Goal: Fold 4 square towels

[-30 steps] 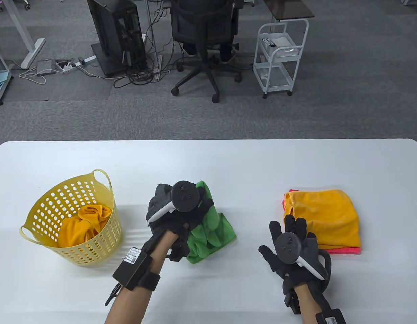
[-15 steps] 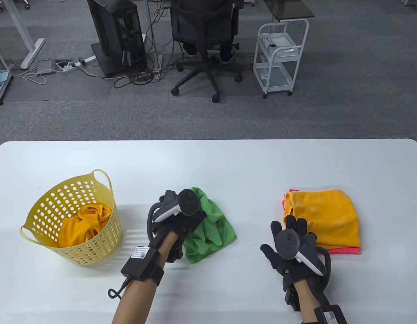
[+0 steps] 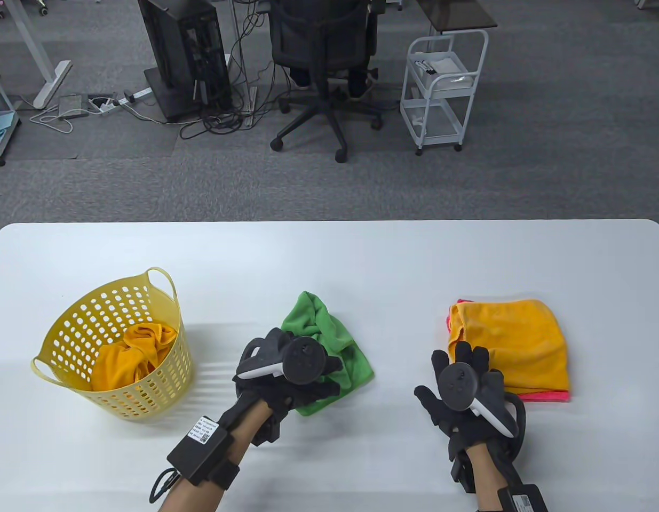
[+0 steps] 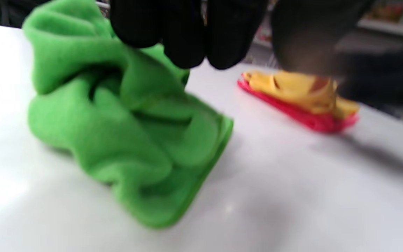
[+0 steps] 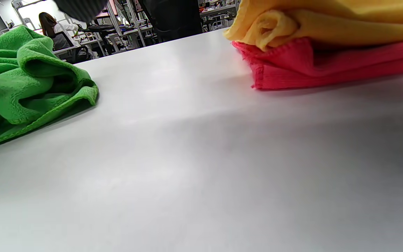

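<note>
My left hand (image 3: pixel 286 370) has slid back toward me since a second ago, off the top of the green towel (image 3: pixel 329 341), and now sits over the towel's near edge. The far part of the towel, hidden under my glove a moment ago, shows as a rumpled peak. From the left wrist view my fingertips (image 4: pixel 184 42) hang curled just above the bunched cloth (image 4: pixel 124 129), touching its top fold, but the picture is blurred and I cannot tell whether they pinch it or only rest there.

My right hand (image 3: pixel 462 394) has barely shifted: it lies flat on the table (image 3: pixel 329 256), fingers spread and straight, holding nothing, fingertips right at the near-left corner of the folded orange towel (image 3: pixel 510 341). That orange towel sits on a folded pink towel (image 3: pixel 542 396), whose edge peeks out along the near side; the right wrist view shows the pink one (image 5: pixel 327 63) underneath.

On the left, the yellow basket (image 3: pixel 89 325) holds one more crumpled orange towel (image 3: pixel 132 354).
</note>
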`<state>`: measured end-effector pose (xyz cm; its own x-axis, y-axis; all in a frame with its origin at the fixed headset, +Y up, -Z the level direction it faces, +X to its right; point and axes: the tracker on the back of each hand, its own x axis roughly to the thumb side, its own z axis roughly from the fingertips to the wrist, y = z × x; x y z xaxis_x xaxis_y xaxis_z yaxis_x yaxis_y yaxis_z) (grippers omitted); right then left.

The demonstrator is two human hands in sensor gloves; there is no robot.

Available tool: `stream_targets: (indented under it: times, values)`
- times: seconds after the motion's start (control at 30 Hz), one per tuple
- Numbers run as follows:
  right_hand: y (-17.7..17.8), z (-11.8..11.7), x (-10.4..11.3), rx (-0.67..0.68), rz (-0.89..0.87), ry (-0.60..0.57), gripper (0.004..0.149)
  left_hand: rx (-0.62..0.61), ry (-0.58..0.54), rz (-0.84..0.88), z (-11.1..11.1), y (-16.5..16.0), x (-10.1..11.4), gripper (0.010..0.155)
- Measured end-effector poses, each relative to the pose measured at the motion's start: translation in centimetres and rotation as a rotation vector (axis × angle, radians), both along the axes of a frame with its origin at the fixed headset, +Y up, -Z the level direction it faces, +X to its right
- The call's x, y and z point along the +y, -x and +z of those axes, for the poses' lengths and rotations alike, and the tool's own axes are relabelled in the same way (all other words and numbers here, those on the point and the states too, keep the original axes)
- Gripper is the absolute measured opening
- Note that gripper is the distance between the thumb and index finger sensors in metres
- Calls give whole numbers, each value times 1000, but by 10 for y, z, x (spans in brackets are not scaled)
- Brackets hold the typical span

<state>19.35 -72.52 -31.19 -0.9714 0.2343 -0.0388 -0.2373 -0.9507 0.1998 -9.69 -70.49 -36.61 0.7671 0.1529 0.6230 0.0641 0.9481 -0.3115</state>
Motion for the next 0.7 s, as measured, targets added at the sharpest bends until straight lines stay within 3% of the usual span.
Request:
stream_targets:
  times: [0.27,0.47,0.7]
  values:
    - [3,2,3,15,-3,-15,81,-2,2,-177,-1,-8,-20,68]
    - [3,2,4,16,1,-10,82,-12,-27,-260,0,-10,-35,58]
    - [3,0,3,15,2,-7,82,-8,-73,-199,-2,-8,-34,38]
